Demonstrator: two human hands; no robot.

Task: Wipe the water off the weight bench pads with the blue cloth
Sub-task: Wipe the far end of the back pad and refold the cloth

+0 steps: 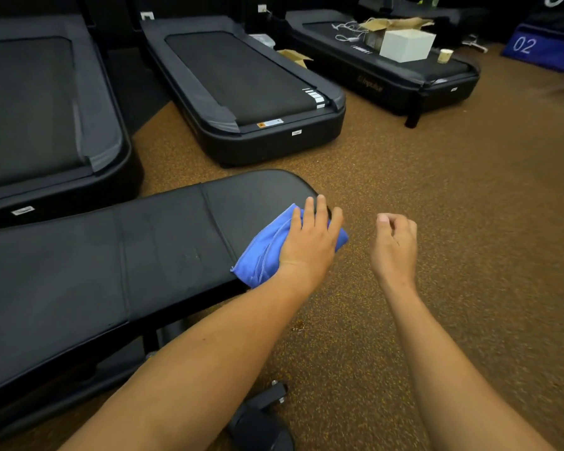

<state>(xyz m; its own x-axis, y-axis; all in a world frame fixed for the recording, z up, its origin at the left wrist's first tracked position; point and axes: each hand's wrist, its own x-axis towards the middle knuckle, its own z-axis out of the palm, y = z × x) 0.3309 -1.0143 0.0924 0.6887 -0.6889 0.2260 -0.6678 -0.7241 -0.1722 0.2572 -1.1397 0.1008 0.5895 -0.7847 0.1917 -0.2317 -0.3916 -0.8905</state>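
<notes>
Nearest, left hand (310, 239) flat on blue cloth (264, 252), fingers (319, 209) straight, pressing it onto right end of black bench pad (144, 249). Right hand (394, 245) beside, over floor, fingers loosely curled, holding nothing.

**Gym floor, bench wipe: head view**

Black weight bench pads (137, 255), running 9 o'clock to centre. Blue cloth (267, 252), folded, at the pad's right end, overhanging the near edge. Left hand (310, 239) flat on the cloth, fingers straight. Right hand (394, 242) at 3 o'clock of it, loosely curled, holding nothing, above the brown speckled floor (437, 190). Three black treadmills (241, 92) from 10 to 1 o'clock; white box (407, 45) on the rightmost.
</notes>
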